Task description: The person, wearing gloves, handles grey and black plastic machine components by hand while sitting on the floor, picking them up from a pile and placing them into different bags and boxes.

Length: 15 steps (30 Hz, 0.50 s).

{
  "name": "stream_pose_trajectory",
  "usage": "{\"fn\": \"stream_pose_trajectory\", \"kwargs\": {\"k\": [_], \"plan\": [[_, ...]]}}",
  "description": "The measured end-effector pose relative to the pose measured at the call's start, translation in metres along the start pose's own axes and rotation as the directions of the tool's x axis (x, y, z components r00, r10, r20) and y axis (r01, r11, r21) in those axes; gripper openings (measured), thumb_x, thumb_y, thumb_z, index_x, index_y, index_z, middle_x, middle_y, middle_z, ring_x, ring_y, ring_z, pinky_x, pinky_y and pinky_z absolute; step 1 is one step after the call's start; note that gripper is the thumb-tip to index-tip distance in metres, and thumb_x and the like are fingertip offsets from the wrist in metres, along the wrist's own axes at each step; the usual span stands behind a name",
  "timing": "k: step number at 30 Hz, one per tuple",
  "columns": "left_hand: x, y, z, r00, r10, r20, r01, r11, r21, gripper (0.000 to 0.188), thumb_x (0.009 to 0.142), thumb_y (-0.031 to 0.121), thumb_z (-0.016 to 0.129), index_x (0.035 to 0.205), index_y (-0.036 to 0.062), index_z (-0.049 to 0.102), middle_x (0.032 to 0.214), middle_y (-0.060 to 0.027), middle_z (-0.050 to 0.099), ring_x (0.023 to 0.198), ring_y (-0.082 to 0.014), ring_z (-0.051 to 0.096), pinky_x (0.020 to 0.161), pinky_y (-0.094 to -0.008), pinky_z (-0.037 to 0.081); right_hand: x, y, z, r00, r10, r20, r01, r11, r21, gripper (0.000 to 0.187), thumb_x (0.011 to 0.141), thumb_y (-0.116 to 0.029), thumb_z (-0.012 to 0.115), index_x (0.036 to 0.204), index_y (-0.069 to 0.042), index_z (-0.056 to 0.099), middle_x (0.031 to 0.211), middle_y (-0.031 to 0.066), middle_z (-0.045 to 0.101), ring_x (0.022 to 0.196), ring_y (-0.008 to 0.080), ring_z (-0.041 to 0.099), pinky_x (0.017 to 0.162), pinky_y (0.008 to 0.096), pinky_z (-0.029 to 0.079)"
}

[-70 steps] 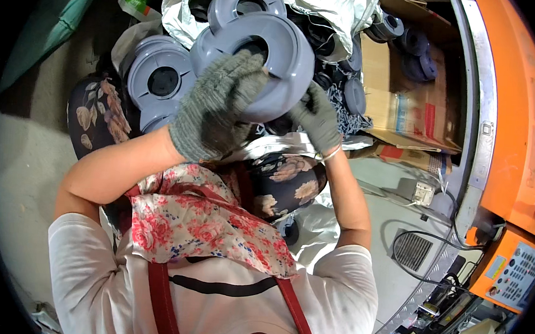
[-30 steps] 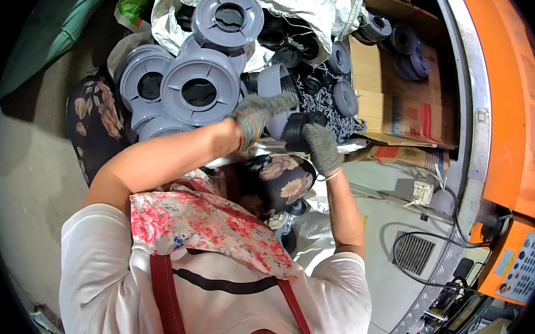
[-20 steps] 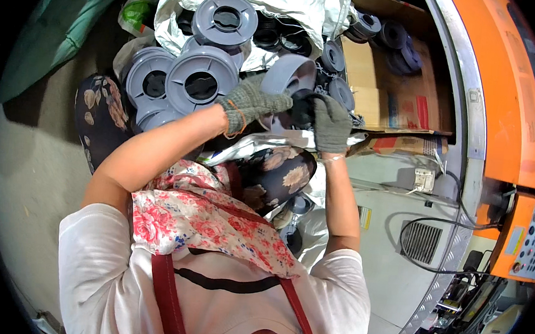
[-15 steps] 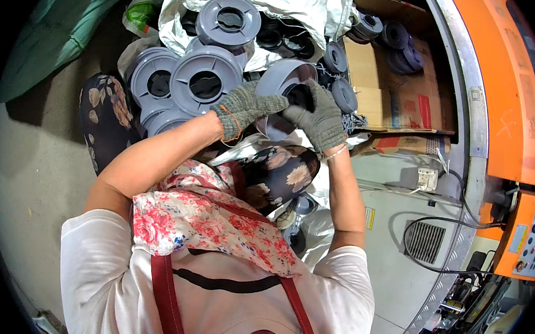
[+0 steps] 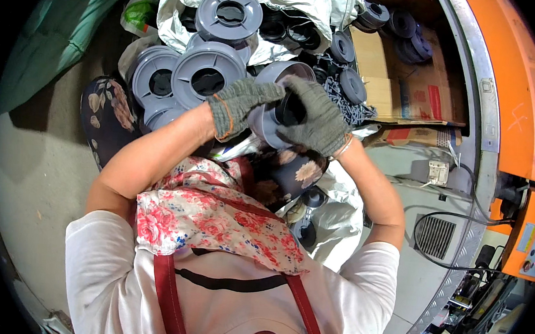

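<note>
Both my hands wear grey knit gloves and hold one grey plastic reel (image 5: pixel 269 113) in front of my chest. My left hand (image 5: pixel 241 103) grips its left rim. My right hand (image 5: pixel 315 118) covers its right side, next to a black round insert (image 5: pixel 291 109) in the reel's middle. The reel is tilted toward me. Just behind my hands stand stacked grey reels (image 5: pixel 207 77) and one more grey reel (image 5: pixel 229 14) on a white plastic sack (image 5: pixel 302 4).
An open cardboard box (image 5: pixel 401 83) with dark round parts lies at the right. An orange machine (image 5: pixel 516 102) with cables and a control panel stands at the far right. Grey floor (image 5: pixel 28 171) is at the left, and my floral-clad knee (image 5: pixel 105 117) is beside the stacks.
The big reel I held up earlier now rests on the stack at the left. Both hands have since closed around a reel in front of me, drawn slightly nearer.
</note>
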State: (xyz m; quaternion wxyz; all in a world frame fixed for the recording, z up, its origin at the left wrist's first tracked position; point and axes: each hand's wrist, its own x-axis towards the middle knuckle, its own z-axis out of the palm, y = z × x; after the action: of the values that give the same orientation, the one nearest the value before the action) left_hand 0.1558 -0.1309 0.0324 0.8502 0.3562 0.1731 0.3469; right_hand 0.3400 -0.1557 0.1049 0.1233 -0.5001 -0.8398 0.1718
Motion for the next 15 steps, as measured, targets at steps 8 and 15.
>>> {"fn": "stream_pose_trajectory", "kwargs": {"k": [8,15], "plan": [[0.009,0.011,0.018,0.97,0.167,-0.178,-0.035,0.818,0.575,0.06,0.074,0.027,0.068,0.123,0.0021,0.043,0.103,-0.0106,0.058,0.091,-0.0161,0.054,0.078,-0.0313,0.045,-0.003,0.018,0.025,0.965,0.118,-0.233,-0.065,0.973,0.223,0.065,0.074,-0.031,0.068,0.12,0.006,0.04,0.111,0.0201,0.055,0.1,0.0319,0.055,0.091,0.0342,0.042],[0.022,0.025,0.02,0.748,0.563,0.351,-0.376,-0.076,0.924,0.076,0.068,0.025,0.071,0.133,0.0066,0.035,0.13,-0.019,0.04,0.121,-0.0314,0.04,0.101,-0.0401,0.031,-0.003,0.1,0.038,0.999,0.047,-0.021,-0.044,0.991,0.13,0.04,0.086,-0.015,0.051,0.122,0.0,0.043,0.11,0.0115,0.056,0.097,0.0223,0.055,0.084,0.0295,0.045]]}}
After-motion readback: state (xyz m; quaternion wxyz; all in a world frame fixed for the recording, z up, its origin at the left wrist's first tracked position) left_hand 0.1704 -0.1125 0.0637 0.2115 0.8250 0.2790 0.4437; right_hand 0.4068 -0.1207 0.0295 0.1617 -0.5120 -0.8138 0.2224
